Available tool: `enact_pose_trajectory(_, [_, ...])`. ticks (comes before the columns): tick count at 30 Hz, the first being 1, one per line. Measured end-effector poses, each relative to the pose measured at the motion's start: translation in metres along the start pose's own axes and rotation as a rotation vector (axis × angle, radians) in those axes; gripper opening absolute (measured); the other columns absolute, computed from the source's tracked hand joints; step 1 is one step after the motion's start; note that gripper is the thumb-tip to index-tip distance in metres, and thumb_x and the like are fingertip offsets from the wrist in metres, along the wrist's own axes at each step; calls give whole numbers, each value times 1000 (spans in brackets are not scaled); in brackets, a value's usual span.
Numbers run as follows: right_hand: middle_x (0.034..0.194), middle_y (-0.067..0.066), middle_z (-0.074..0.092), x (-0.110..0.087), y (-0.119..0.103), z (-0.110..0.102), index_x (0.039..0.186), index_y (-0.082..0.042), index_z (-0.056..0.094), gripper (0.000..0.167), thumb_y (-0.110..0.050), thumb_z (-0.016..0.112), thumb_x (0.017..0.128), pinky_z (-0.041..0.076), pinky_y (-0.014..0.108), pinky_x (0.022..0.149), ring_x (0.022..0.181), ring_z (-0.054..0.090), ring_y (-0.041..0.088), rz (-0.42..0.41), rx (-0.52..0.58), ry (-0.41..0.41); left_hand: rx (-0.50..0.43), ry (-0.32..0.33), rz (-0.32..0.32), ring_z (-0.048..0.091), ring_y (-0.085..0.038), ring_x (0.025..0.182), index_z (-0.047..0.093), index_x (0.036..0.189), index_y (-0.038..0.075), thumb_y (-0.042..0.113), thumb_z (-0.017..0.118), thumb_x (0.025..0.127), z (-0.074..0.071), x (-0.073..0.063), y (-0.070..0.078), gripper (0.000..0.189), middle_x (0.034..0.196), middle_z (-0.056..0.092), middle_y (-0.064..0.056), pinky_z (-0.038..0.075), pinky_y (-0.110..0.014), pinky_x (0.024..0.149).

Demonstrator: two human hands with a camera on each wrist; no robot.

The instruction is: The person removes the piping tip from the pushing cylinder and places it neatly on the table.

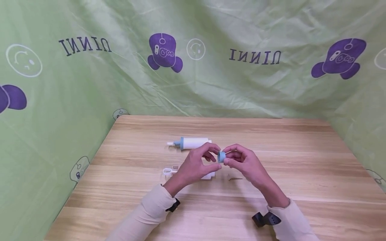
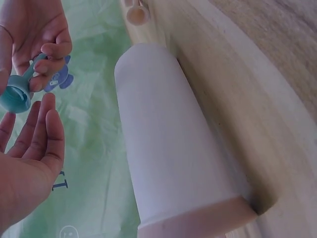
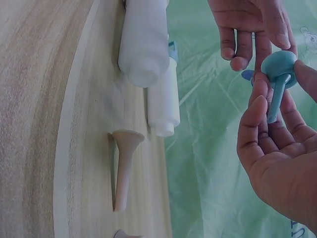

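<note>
My right hand [image 1: 248,164] pinches a small blue-green cup-shaped piece with a thin stem [image 1: 221,157], its hollow side facing left. In the right wrist view the right thumb rests against the rounded cup [image 3: 279,63], and the stem points down along the curled fingers. Close by on the left, my left hand [image 1: 196,164] has its thumb and fingers spread around the cup's open side. Its fingers look loose in the left wrist view, beside the cup [image 2: 16,94]; whether a fingertip touches the rim I cannot tell.
A white bottle with a blue collar [image 1: 195,143] lies farther back on the wooden table [image 1: 135,207]. Another white bottle [image 2: 163,134] with a pinkish end lies partly behind the left hand. A beige trumpet-shaped piece [image 3: 125,166] lies near the right hand. Green cloth [image 1: 211,90] hangs around the table.
</note>
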State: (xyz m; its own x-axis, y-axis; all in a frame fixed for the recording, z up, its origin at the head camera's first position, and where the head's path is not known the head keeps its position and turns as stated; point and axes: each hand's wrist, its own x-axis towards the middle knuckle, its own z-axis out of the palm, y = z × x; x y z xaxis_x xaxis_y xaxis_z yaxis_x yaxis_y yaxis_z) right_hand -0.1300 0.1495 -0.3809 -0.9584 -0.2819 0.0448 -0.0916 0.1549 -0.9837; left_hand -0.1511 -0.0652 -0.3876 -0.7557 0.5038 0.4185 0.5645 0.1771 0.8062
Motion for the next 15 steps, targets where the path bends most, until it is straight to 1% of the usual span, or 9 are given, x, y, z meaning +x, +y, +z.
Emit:
enact_pose_trajectory(3, [102, 17, 68, 1, 0, 2, 121, 2, 59, 33, -12, 72, 94, 56, 37, 78, 91, 66, 34, 7, -6, -6, -5, 5, 4, 66, -11, 83, 60, 115, 10, 7, 82, 83, 0, -1, 0, 39, 101, 69, -2, 55, -31, 80])
enact_pose_trajectory(6, [102, 16, 68, 2, 0, 3, 121, 1, 59, 33, -13, 72, 94, 56, 37, 78, 92, 66, 36, 10, -9, -11, -8, 9, 6, 66, -11, 82, 61, 114, 10, 6, 82, 83, -1, -1, 0, 37, 99, 69, -1, 55, -32, 79])
enact_pose_trajectory(10, [102, 17, 68, 1, 1, 3, 122, 2, 58, 33, -13, 70, 95, 55, 36, 78, 91, 66, 32, -5, -3, -24, -16, 14, 13, 66, -11, 82, 62, 112, 9, 7, 82, 83, -4, -1, 0, 35, 99, 68, -1, 55, -35, 79])
enact_pose_trajectory(15, [101, 18, 67, 1, 5, -1, 123, 3, 58, 30, -11, 66, 98, 54, 33, 76, 88, 66, 27, -19, 12, -24, -13, 18, 29, 67, -11, 82, 63, 111, 9, 6, 82, 82, -9, -1, 0, 35, 100, 70, -1, 56, -38, 78])
